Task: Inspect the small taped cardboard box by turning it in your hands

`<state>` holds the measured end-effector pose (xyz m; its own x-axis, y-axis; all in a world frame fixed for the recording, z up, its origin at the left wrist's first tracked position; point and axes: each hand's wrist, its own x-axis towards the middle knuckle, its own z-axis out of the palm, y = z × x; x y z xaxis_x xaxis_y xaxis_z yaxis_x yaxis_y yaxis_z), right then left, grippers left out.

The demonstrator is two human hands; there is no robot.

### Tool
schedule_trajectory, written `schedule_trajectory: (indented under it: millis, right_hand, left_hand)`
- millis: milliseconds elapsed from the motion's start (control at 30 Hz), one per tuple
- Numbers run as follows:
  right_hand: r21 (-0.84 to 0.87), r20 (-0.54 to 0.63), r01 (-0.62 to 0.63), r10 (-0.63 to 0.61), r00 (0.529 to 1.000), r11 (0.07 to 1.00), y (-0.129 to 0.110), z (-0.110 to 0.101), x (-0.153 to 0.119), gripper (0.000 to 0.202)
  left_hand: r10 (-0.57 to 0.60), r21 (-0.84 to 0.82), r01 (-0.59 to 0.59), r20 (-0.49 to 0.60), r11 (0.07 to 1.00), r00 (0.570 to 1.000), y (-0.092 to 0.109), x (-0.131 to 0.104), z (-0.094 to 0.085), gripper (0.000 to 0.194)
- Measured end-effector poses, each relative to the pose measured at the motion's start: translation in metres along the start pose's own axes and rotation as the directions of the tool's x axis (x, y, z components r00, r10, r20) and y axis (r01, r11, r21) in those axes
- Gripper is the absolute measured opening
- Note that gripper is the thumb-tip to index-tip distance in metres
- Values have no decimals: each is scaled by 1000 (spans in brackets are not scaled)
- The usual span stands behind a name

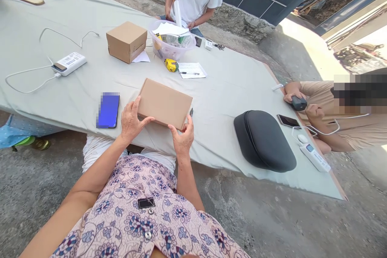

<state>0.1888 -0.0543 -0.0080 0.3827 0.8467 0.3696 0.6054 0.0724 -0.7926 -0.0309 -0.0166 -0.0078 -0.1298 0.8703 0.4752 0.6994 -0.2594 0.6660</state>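
A closed brown cardboard box [165, 102] lies flat at the near edge of the cloth-covered table [229, 84]. My left hand [132, 120] grips its left end, the thumb along the near side. At the near right corner my right hand [183, 135] holds it too, thumb in front and fingers around the right side. A dark pen [191, 112] shows partly beside the box, just past my right fingertips. To the left of my left hand lies a phone [108, 111] with a blue screen.
Beyond the box are a yellow tape measure [171, 65], a paper with a pen [192, 70], a second cardboard box [126, 42] and a filled plastic basket [172, 50]. A black case [264, 141] stands right; a white power bank [69, 63] with cables lies left. Two people sit around the table.
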Motion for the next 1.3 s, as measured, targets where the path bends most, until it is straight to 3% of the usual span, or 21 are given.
schedule_trajectory:
  millis: [200, 433, 633, 800, 900, 1133, 1300]
  right_hand:
    - [76, -14, 39, -38, 999, 996, 4, -3, 7, 53]
    - [194, 36, -36, 29, 999, 980, 27, 8, 9, 62]
    - [213, 24, -100, 97, 995, 972, 34, 12, 9, 77]
    - [46, 137, -164, 156, 978, 985, 40, 16, 6, 40]
    - [23, 131, -177, 172, 976, 984, 44, 19, 3, 31]
    - [71, 84, -94, 88, 993, 993, 39, 27, 4, 56]
    - [18, 171, -126, 121, 978, 992, 34, 42, 22, 62]
  left_hand:
    - [-48, -76, 47, -12, 996, 999, -9, -1, 6, 78]
    - [-122, -171, 133, 72, 976, 990, -25, 4, 8, 50]
    - [-145, -221, 167, 111, 961, 983, -26, 5, 5, 52]
    - [-187, -241, 223, 165, 945, 968, -28, 3, 7, 49]
    - [-187, -237, 228, 182, 944, 965, -28, 3, 7, 47]
    - [-214, -223, 235, 116, 946, 970, -33, 4, 12, 47]
    - [-194, -185, 208, 92, 961, 977, -38, 21, 23, 48]
